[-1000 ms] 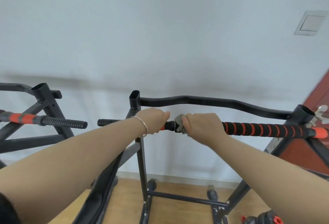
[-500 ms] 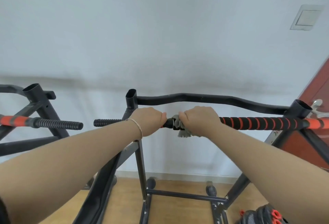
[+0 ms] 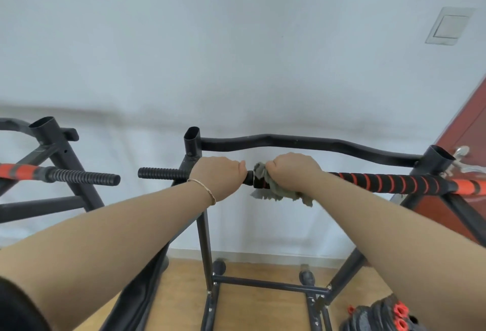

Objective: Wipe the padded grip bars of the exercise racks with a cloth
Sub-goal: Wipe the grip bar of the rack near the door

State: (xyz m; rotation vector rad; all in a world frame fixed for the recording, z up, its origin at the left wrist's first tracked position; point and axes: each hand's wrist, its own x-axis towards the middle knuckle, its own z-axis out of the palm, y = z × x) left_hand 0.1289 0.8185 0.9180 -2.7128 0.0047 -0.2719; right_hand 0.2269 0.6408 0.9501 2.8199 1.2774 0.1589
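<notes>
The grey cloth (image 3: 278,194) — soft and limp — wraps the striped padded grip bar (image 3: 389,182), held there in the closed grip of the right hand (image 3: 293,173). The left hand (image 3: 218,177) clasps the bar just beside it. The foam probably drags — squeeze snugly.

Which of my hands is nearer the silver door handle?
Right. The right hand, gripping the cloth on the bar, is left of the door handle; the left hand grips the bar even further left.

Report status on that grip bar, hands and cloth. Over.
Left hand grips the padded grip bar bare. Right hand holds grey cloth wrapped around it. Nothing blocks the bar to the right.
</notes>
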